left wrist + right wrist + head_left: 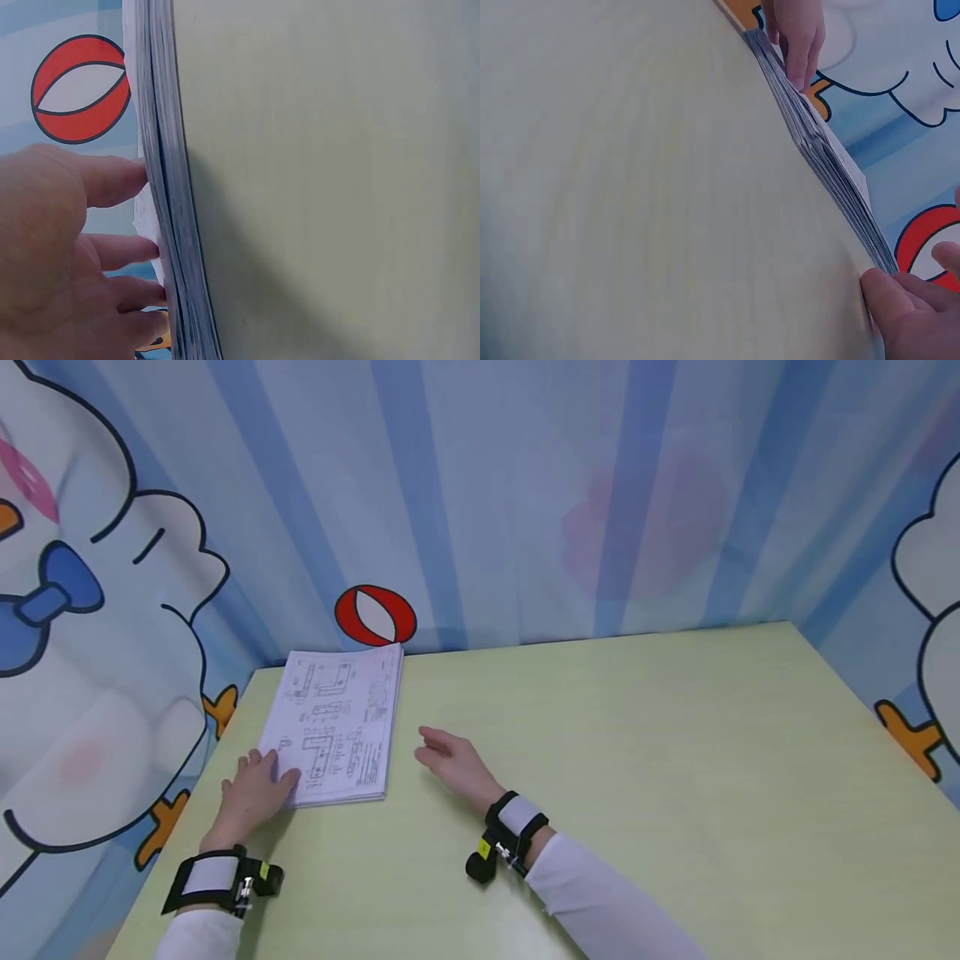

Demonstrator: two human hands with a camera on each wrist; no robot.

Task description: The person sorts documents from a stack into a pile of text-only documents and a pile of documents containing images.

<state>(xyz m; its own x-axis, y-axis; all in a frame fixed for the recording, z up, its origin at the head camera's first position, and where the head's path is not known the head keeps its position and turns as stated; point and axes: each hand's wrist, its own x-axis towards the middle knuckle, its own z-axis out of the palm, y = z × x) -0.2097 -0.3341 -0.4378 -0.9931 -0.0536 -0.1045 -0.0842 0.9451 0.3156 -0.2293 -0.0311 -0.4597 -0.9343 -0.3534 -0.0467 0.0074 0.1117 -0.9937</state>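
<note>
A thick stack of printed paper sheets (341,693), the top one covered in technical line drawings, lies at the table's left side. My left hand (253,792) rests on its near left corner, fingers extended and thumb apart. In the left wrist view, the fingertips touch the top of the stack, whose layered edge (166,150) shows side-on. To the right of the papers, my right hand (459,767) hovers apart from them with loosely bent fingers and nothing in it. The right wrist view shows part of this hand (911,311) at the lower right.
The pale yellow-green table (637,760) extends far to the right of the papers. Behind it hangs a blue striped curtain (510,485) printed with cartoon figures and a red-and-white ball (375,615). Each wrist wears a strap (517,818) with a small black camera.
</note>
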